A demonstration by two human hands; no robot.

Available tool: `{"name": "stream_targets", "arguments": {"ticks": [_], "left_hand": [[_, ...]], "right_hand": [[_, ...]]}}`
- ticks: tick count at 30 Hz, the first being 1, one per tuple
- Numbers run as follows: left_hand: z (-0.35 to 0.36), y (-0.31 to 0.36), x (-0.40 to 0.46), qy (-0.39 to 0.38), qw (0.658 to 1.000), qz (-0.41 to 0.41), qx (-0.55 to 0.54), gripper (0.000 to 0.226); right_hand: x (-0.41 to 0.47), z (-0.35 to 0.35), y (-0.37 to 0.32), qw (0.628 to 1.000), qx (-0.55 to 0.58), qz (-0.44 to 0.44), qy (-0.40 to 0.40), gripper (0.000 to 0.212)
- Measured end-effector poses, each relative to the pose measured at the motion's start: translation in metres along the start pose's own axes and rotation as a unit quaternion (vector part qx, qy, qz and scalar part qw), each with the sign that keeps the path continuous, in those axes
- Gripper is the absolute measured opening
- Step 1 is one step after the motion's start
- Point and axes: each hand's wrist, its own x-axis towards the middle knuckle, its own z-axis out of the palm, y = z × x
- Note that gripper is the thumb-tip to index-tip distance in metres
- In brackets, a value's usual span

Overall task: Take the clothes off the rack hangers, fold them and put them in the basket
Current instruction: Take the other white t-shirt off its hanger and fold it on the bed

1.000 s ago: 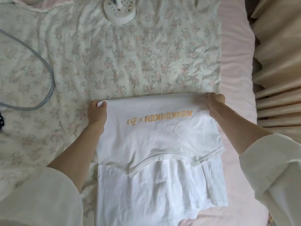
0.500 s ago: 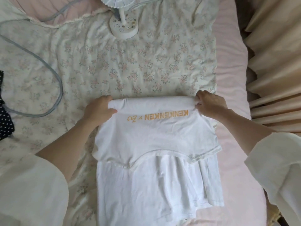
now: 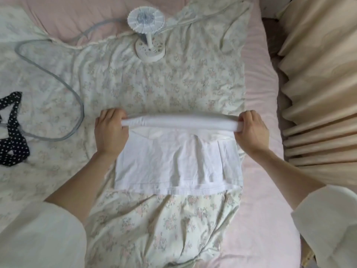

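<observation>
The white T-shirt (image 3: 177,161) lies at the centre of the floral bedspread (image 3: 154,89), and its look has changed within the last second: the orange lettering that faced up across its top half is gone from sight, because the far portion has been turned over into a thick rolled edge running from 9 o'clock to 3 o'clock across the garment's upper side. The left hand (image 3: 111,132) grips the 9 o'clock end of that roll, fingers curled over it with the thumb tucked underneath; the right hand (image 3: 251,130) pinches the 3 o'clock end the same way. Below the roll the rest of the shirt rests flat, its hem toward 6 o'clock. By my reckoning the fold is midway: the shirt is narrowed and now being doubled lengthwise, so one more turn toward the hem should make a compact packet ready to carry off. No basket shows in this view, so where the packet must go cannot be told. A small white fan (image 3: 147,35) stands at 12 o'clock, a grey hanger (image 3: 58,84) lies at 10 o'clock, and a dark polka-dot garment (image 3: 13,130) waits at 9 o'clock, likely next in line.
</observation>
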Motion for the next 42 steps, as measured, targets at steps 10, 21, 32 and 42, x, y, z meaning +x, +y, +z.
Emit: {"name": "stream_targets", "arguments": {"ticks": [10, 21, 32, 42], "left_hand": [[0.026, -0.026, -0.173, -0.293, 0.955, -0.036, 0.040, 0.033], [0.064, -0.013, -0.077, -0.078, 0.910, -0.385, -0.135, 0.044], [0.090, -0.037, -0.040, -0.020, 0.856, -0.494, -0.149, 0.037], [0.085, -0.018, -0.032, -0.067, 0.841, -0.533, -0.061, 0.045]], "right_hand": [[-0.160, 0.044, 0.028, 0.933, -0.081, 0.052, -0.347, 0.048], [-0.069, 0.069, 0.018, 0.904, 0.195, 0.367, -0.097, 0.037], [-0.026, 0.096, 0.028, 0.748, 0.308, 0.587, -0.035, 0.016], [-0.033, 0.090, 0.036, 0.749, 0.335, 0.561, -0.107, 0.019]]}}
